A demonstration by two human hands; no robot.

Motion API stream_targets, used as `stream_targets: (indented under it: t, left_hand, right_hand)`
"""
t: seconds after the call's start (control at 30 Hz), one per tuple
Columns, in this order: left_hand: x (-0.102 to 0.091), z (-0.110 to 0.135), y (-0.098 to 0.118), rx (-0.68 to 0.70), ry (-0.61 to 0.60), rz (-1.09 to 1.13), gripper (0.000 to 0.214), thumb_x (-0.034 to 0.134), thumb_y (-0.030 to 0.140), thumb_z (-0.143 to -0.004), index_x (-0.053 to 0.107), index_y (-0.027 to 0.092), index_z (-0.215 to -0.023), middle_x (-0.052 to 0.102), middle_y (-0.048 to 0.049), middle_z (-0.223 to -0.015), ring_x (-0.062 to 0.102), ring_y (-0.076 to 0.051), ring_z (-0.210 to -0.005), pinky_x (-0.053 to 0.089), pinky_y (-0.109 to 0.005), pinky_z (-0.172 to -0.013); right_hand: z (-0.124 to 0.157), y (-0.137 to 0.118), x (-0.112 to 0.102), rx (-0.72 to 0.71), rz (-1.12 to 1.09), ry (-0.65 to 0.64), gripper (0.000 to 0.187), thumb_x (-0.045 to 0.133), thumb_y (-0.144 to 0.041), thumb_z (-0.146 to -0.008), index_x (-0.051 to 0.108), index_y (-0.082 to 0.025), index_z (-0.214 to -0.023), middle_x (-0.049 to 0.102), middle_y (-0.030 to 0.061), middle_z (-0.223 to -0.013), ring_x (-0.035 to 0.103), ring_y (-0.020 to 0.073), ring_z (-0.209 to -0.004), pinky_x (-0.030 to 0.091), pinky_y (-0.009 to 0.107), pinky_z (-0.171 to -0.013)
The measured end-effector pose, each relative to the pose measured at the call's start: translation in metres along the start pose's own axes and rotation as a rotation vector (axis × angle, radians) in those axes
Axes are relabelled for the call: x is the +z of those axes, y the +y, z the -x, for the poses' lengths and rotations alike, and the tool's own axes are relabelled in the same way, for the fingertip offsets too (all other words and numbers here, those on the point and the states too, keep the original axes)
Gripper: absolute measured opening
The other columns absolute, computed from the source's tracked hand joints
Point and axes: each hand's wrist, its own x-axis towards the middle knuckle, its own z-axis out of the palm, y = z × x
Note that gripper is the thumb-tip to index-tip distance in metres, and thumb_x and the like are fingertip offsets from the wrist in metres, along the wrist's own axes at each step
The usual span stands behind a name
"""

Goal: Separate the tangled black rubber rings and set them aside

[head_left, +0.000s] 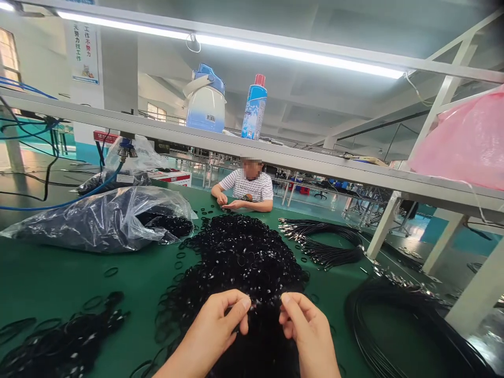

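Note:
A large heap of thin black rings (240,247), rubber-looking, spreads over the green tabletop (145,278) in front of me. Above its near part, my left hand (220,323) is closed with thumb and forefinger pinched together. Level with it and a short gap to the right, my right hand (309,331) pinches in the same way. Whatever lies between the fingertips of either hand is too small and dark against the heap to make out. A smaller pile of black rings (59,344) lies to the left of my left hand.
A clear plastic bag (94,223) with black contents lies at the left. To the right are a cable bundle (334,254) and a larger black coil (362,325). A shelf (315,157) crosses above, bearing a jug (207,107) and a spray can (255,113). Another person (252,191) sits opposite.

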Motion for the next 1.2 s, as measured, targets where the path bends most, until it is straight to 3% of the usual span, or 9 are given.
stream_targets:
  t: [0.07, 0.23, 0.47, 0.63, 0.73, 0.83, 1.0, 1.2]
  left_hand:
    - [-0.003, -0.002, -0.002, 0.004, 0.019, 0.009, 0.042, 0.053, 0.055, -0.076, 0.049, 0.017, -0.059, 0.041, 0.0089, -0.046, 0.025, -0.002, -0.033, 0.012, -0.018, -0.036]
    - [-0.007, -0.006, -0.007, 0.006, -0.026, 0.03, 0.039, 0.059, 0.054, -0.073, 0.054, 0.016, -0.066, 0.054, 0.0046, -0.055, 0.027, -0.001, -0.031, 0.013, -0.018, -0.034]
    - [-0.003, 0.002, 0.005, 0.022, 0.02, -0.044, 0.029, 0.06, 0.047, -0.074, 0.059, 0.019, -0.083, 0.048, 0.0089, -0.052, 0.023, -0.003, -0.037, 0.017, -0.016, -0.036]
    - [0.001, 0.009, 0.013, 0.083, -0.032, -0.204, 0.03, 0.058, 0.044, -0.076, 0.064, 0.018, -0.09, 0.053, 0.0058, -0.054, 0.035, -0.007, -0.045, 0.025, -0.018, -0.042]
    - [0.004, 0.012, 0.013, 0.081, -0.053, -0.247, 0.024, 0.055, 0.039, -0.078, 0.063, 0.017, -0.082, 0.054, 0.0049, -0.057, 0.035, -0.007, -0.045, 0.025, -0.018, -0.043]
    - [0.005, 0.013, 0.012, 0.053, -0.057, -0.22, 0.02, 0.051, 0.036, -0.08, 0.056, 0.018, -0.073, 0.051, 0.0065, -0.057, 0.033, -0.006, -0.044, 0.024, -0.017, -0.042]
    - [0.004, 0.011, 0.009, 0.024, -0.047, -0.141, 0.021, 0.05, 0.036, -0.081, 0.049, 0.019, -0.068, 0.044, 0.009, -0.052, 0.027, -0.004, -0.04, 0.02, -0.016, -0.038]
    - [0.007, 0.007, 0.005, -0.012, -0.102, -0.099, 0.026, 0.055, 0.043, -0.078, 0.058, 0.017, -0.081, 0.045, 0.0093, -0.052, 0.025, -0.003, -0.036, 0.017, -0.017, -0.035]
  right_hand:
    - [-0.001, -0.001, -0.003, -0.011, -0.031, 0.027, 0.034, 0.062, -0.05, -0.077, 0.061, -0.017, -0.073, 0.056, -0.0005, -0.064, 0.044, 0.0093, -0.054, 0.035, 0.02, -0.049]
    - [-0.002, -0.004, -0.002, 0.011, -0.022, -0.089, 0.037, 0.063, -0.051, -0.076, 0.065, -0.014, -0.079, 0.063, 0.0043, -0.071, 0.047, 0.0092, -0.051, 0.033, 0.019, -0.044]
    - [0.004, -0.008, 0.005, -0.024, 0.044, -0.072, 0.039, 0.064, -0.052, -0.073, 0.065, -0.013, -0.071, 0.06, 0.0024, -0.059, 0.038, 0.0062, -0.042, 0.028, 0.019, -0.041]
    - [0.009, -0.011, 0.009, -0.15, 0.151, -0.112, 0.029, 0.062, -0.046, -0.076, 0.065, -0.017, -0.071, 0.06, 0.0033, -0.071, 0.053, 0.0166, -0.067, 0.041, 0.024, -0.058]
    - [0.01, -0.007, 0.011, -0.196, 0.208, -0.163, 0.028, 0.06, -0.043, -0.079, 0.063, -0.017, -0.07, 0.06, 0.0049, -0.08, 0.054, 0.0196, -0.077, 0.042, 0.026, -0.066]
    - [0.009, -0.002, 0.011, -0.182, 0.242, -0.155, 0.03, 0.057, -0.044, -0.081, 0.059, -0.018, -0.067, 0.054, 0.002, -0.071, 0.049, 0.0154, -0.066, 0.039, 0.024, -0.059]
    - [0.005, 0.003, 0.007, -0.032, 0.217, -0.174, 0.039, 0.05, -0.054, -0.082, 0.053, -0.017, -0.071, 0.055, 0.0005, -0.062, 0.036, 0.0086, -0.048, 0.029, 0.022, -0.046]
    - [0.007, 0.005, 0.013, -0.108, 0.187, -0.203, 0.036, 0.055, -0.051, -0.08, 0.058, -0.016, -0.072, 0.05, -0.0003, -0.067, 0.038, 0.0091, -0.052, 0.029, 0.021, -0.046]
